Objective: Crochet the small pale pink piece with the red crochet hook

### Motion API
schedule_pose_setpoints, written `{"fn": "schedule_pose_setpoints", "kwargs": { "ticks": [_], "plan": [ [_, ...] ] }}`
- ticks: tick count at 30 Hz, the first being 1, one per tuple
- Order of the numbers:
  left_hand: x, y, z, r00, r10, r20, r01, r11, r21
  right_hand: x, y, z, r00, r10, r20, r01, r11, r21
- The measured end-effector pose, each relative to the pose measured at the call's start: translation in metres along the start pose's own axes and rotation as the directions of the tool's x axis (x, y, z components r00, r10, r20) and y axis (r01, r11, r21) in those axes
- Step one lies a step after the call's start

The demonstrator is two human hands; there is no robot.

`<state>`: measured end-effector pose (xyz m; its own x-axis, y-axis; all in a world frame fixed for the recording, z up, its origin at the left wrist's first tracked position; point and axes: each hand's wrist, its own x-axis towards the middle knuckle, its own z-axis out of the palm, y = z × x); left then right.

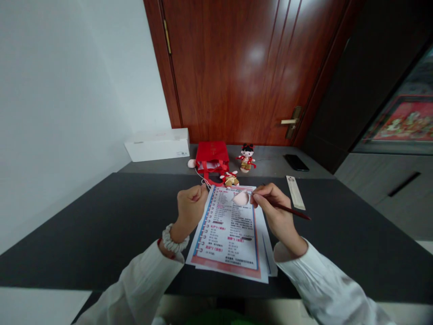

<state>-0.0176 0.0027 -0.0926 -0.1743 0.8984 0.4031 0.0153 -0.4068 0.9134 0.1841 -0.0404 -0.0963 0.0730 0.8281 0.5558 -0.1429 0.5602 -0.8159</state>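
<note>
My right hand grips a crochet hook with a dark reddish-brown handle that points down to the right. At the hook's tip, left of my fingers, is a small rounded pale pink crochet piece, above printed sheets. My left hand is closed in a fist left of the sheets, a scrunchie round its wrist. Light yarn runs from a pale pink yarn ball toward this fist; the fingers' inside is hidden. The printed sheets lie stacked under and between my hands.
A red bag stands behind the sheets, with a small crocheted doll in front and another doll upright to its right. A long white box is back left. A phone and a narrow pale packet lie to the right.
</note>
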Motion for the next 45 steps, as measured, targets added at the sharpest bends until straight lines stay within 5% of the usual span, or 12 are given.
{"fn": "schedule_pose_setpoints", "kwargs": {
  "ticks": [2,5,8,10,15,19,27,35,42,45],
  "plan": [
    [0.004,-0.001,0.006,0.998,-0.028,0.05,0.03,0.999,-0.032,0.001,0.002,0.002,1.0,0.011,0.014,-0.012,0.997,0.074],
    [0.007,0.002,0.018,0.957,-0.119,0.266,0.161,0.977,-0.142,0.003,0.004,0.003,0.999,0.033,0.041,-0.04,0.984,0.173],
    [0.006,0.007,0.027,0.806,-0.214,0.553,0.453,0.823,-0.342,0.005,0.006,0.004,0.998,0.047,0.051,-0.057,0.974,0.22],
    [0.006,0.006,0.031,0.743,-0.227,0.63,0.567,0.714,-0.411,0.005,0.007,0.003,0.998,0.054,0.045,-0.063,0.971,0.23],
    [0.007,-0.008,0.037,0.895,-0.242,0.375,0.4,0.808,-0.433,0.007,0.011,0.001,0.997,0.071,0.01,-0.072,0.976,0.207],
    [0.009,-0.017,0.036,0.906,-0.27,0.327,0.399,0.802,-0.444,0.007,0.014,0.001,0.996,0.09,-0.007,-0.087,0.98,0.181],
    [0.018,-0.016,0.03,0.755,-0.429,0.495,0.635,0.665,-0.392,0.007,0.02,0.003,0.996,0.088,0.012,-0.089,0.978,0.19],
    [0.021,-0.02,0.034,0.746,-0.362,0.558,0.628,0.66,-0.412,0.006,0.021,0.003,0.996,0.086,0.015,-0.087,0.982,0.167],
    [0.013,-0.024,0.034,0.538,-0.279,0.796,0.695,0.68,-0.232,0.007,0.024,0.002,0.995,0.086,0.041,-0.092,0.975,0.202],
    [0.015,-0.025,0.029,0.609,-0.339,0.717,0.657,0.722,-0.217,0.007,0.026,0.001,0.996,0.089,0.022,-0.091,0.981,0.17]
  ]
}}
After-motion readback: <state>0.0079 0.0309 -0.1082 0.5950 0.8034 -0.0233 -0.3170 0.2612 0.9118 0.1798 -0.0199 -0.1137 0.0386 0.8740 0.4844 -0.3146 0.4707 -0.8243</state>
